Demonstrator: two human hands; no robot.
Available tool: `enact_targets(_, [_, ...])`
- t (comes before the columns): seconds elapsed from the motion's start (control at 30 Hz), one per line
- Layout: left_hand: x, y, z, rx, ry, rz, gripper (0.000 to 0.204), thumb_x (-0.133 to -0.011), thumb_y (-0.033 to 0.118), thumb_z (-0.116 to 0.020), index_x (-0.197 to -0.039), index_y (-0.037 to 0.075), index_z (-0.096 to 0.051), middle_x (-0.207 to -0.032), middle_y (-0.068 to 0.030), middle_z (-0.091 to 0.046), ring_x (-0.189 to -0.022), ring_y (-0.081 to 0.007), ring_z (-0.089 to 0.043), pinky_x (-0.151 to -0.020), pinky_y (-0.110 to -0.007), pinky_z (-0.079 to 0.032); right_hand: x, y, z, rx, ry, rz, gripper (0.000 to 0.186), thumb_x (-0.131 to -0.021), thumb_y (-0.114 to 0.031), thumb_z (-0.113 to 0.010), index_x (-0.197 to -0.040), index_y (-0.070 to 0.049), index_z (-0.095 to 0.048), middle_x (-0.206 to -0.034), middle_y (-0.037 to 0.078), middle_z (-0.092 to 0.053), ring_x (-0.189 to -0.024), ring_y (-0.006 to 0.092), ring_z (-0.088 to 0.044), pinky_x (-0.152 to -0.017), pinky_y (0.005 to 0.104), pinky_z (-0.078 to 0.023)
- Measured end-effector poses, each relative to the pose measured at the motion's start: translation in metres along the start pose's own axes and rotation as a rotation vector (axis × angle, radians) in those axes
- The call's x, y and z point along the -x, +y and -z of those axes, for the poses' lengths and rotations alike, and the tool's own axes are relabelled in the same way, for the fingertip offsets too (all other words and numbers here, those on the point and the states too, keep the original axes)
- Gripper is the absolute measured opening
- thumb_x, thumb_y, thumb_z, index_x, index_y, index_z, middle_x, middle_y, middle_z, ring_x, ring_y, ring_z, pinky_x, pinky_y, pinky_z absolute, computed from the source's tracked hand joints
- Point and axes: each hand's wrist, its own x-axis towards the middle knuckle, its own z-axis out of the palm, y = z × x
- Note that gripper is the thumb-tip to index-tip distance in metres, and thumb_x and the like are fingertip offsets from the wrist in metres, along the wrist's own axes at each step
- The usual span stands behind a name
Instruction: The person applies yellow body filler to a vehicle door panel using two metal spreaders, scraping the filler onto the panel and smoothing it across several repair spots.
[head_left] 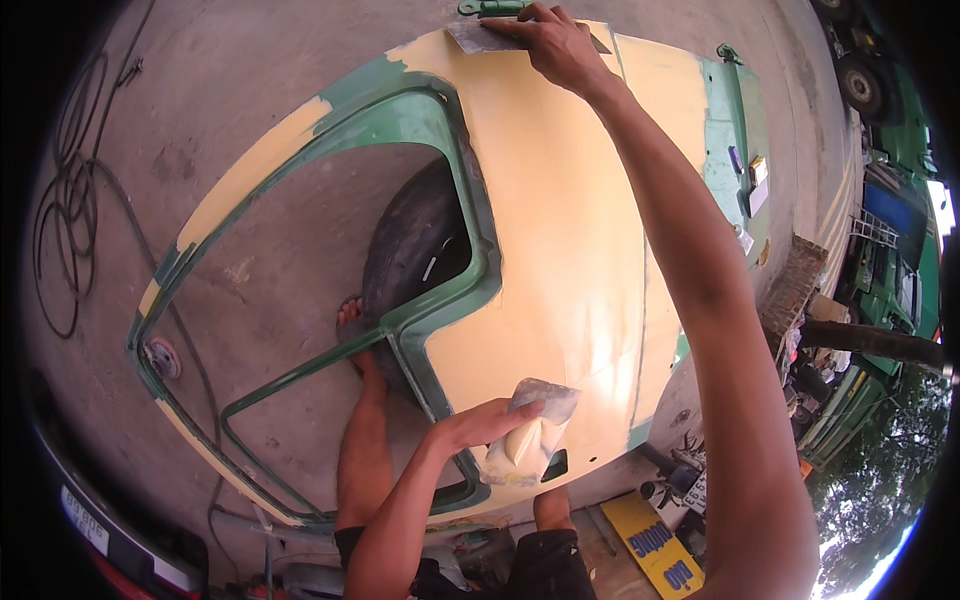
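Note:
A large vehicle door (550, 230) lies flat in front of me, green with broad areas of smooth cream-coloured filler. My right hand (565, 52) reaches to its far edge. The fingers press a wide, thin metal filler spreader (478, 39) against the cream surface. Close to me, my left hand (472, 424) grips a small greyish mixing plate (560, 400), its thumb on top. A mound of cream filler (522, 442) sits on that plate, which is held over the door's near part. The left fingers under the plate are hidden.
A black tyre (410, 240) shows beneath the door's window opening, beside my foot. A dark hose (75, 190) lies coiled on the concrete at left. Small items (757, 185) rest on the door's right end. Clutter, a yellow sign (655, 545) and green vehicles stand at right.

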Motion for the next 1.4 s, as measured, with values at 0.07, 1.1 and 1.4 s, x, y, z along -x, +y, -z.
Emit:
enact_targets(0.07, [-0.001, 0.000, 0.001, -0.002, 0.010, 0.010, 0.087, -0.093, 0.071, -0.042, -0.133, -0.005, -0.054, -0.127, -0.0141, -0.060, -0.115, -0.0205, -0.055, -0.099, -0.032, -0.042, -0.005, 0.001, 0.000, 0.012, -0.077, -0.045, 0.060, -0.087, 0.003, -0.044, -0.132, -0.033, -0.061, -0.123, 0.012, -0.058, -0.114, 0.0353, -0.053, -0.092, 0.0469, -0.048])
enact_targets(1.1, [-0.040, -0.041, -0.022, 0.668, 0.577, -0.349, 0.061, -0.106, 0.047, -0.033, -0.147, 0.002, -0.033, -0.148, -0.0115, -0.042, -0.136, -0.0248, -0.043, -0.113, -0.040, -0.036, 0.625, -0.158, -0.030, -0.195, -0.484, -0.276, 0.076, -0.076, 0.000, -0.060, -0.142, -0.037, -0.050, -0.130, 0.010, -0.048, -0.130, 0.0326, -0.040, -0.107, 0.0682, -0.024])
enact_targets(1.4, [-0.062, -0.050, -0.041, 0.681, 0.533, -0.470, 0.058, -0.106, 0.045, -0.034, -0.148, 0.005, -0.032, -0.149, -0.0105, -0.041, -0.136, -0.0248, -0.041, -0.113, -0.040, -0.034, 0.480, -0.149, 0.057, -2.026, 0.629, -1.350, 0.046, -0.091, 0.003, -0.055, -0.135, 0.003, -0.041, -0.131, 0.016, -0.052, -0.116, 0.0272, -0.056, -0.102, 0.0451, -0.046])
